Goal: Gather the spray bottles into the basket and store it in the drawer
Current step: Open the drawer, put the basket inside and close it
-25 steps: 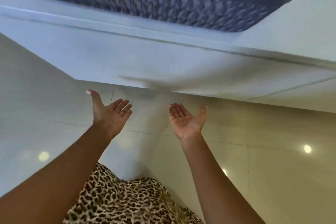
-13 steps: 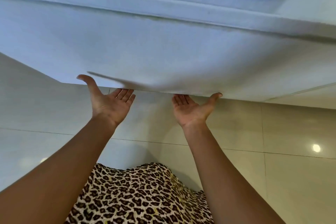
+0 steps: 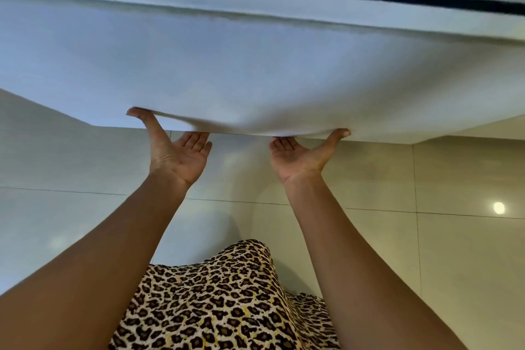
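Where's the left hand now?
Head view, left of centre: the left hand is at the bottom edge of the drawer front, thumb on its face, beside the right hand.

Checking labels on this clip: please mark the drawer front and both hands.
drawer front (image 3: pixel 255 71), head view, middle of its white panel.
left hand (image 3: pixel 181 159), head view, middle of the upturned palm.
right hand (image 3: pixel 298 160), head view, middle of the upturned palm.

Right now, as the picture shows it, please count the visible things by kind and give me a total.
Hands: 2 (left hand, right hand)
White drawer front: 1
Leopard-print garment: 1
Baskets: 0 in view
Spray bottles: 0 in view
Total: 4
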The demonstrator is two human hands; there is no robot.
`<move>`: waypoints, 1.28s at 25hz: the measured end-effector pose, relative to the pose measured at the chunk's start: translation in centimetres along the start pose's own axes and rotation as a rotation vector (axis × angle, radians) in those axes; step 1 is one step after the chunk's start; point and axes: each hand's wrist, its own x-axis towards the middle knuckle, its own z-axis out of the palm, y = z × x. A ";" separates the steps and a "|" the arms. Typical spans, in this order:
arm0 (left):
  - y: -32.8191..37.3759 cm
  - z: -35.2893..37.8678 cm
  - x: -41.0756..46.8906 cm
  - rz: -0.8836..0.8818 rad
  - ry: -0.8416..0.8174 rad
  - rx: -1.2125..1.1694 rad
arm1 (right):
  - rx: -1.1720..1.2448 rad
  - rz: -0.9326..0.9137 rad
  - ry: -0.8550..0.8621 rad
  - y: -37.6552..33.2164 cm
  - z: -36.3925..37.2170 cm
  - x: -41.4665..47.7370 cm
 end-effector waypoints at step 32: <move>0.3 3.8 -29.8 0.998 -0.273 2.005 | -1.635 -0.920 -0.122 -1.0 0.9 -31.2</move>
